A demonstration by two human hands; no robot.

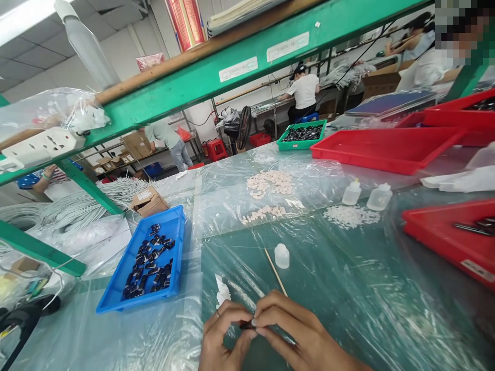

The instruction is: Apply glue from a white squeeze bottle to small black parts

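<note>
At the bottom middle, my left hand (222, 337) pinches a small dark part (246, 325) between thumb and fingers. My right hand (296, 330) closes in a pinch at the same part's right end, its fingertips meeting those of the left. A tiny pale spot shows at that end; I cannot tell whether it is a separate piece. Just beyond the hands lie a thin wooden stick (275, 270), a small translucent bottle (282, 256) and a crumpled white tissue (222, 291).
A blue tray (176, 257) of black cylindrical parts stands left. Beige pieces (270, 184) and white pieces (350, 216) lie in piles ahead, near two squeeze bottles (351, 192). Red trays (386, 149) line the right. A green shelf beam (193, 77) crosses above; people sit or stand beyond.
</note>
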